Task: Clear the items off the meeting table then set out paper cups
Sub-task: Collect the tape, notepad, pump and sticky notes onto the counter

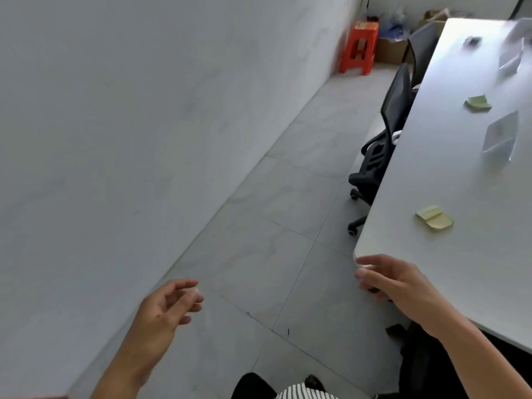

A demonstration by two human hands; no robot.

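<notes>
The white meeting table (426,156) runs along the right side. On it lie a yellow sticky-note pad (434,220), a green sticky-note pad (478,103), a clear plastic stand (501,136), a second clear stand (512,59) farther back and a small dark object (472,41). My right hand (394,280) hovers at the table's near left corner, fingers spread, holding nothing. My left hand (164,309) hangs over the floor to the left, fingers loosely apart and empty. No paper cups are in view.
Black office chairs (380,156) are tucked along the table's left side. A grey wall fills the left. An orange plastic stool (359,47), cardboard boxes (391,50) and bags stand in the far corner. Grey tiled floor lies between wall and table.
</notes>
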